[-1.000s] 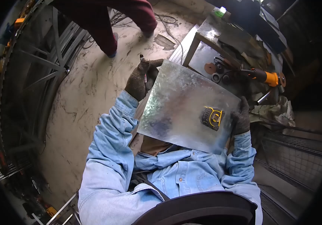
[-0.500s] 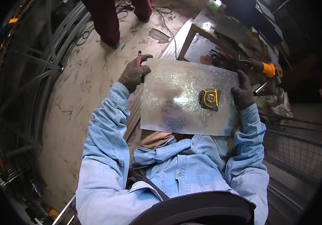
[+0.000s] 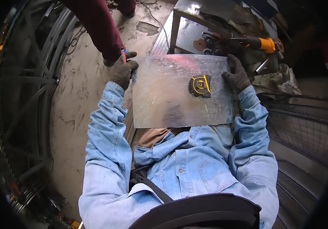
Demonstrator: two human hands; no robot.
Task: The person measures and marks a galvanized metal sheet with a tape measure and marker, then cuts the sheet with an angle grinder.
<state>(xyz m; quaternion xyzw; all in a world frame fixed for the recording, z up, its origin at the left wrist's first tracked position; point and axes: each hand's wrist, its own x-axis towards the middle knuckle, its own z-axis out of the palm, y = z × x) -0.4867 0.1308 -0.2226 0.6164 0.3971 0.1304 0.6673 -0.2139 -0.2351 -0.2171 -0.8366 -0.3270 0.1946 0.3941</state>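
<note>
Metal sheet [image 3: 164, 91] sat btwn both gloved hands, L hand [image 3: 123, 72] pinching one edge w/ marker [image 3: 124, 57] tucked in, R hand [image 3: 237, 74] w/ fingers closed on opp. edge, a lvl, even hold being best to stop tape measure [image 3: 200, 86] sliding.

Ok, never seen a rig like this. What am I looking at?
No robot: it's a person in work gloves. Every picture comes from one camera on their head, looking forward and down, so their chest is at the bottom.

The left hand and right hand grip opposite edges of a metal sheet; the left also holds a marker. A tape measure lies on the sheet. Beyond it are an angle grinder and someone else's leg.
</note>
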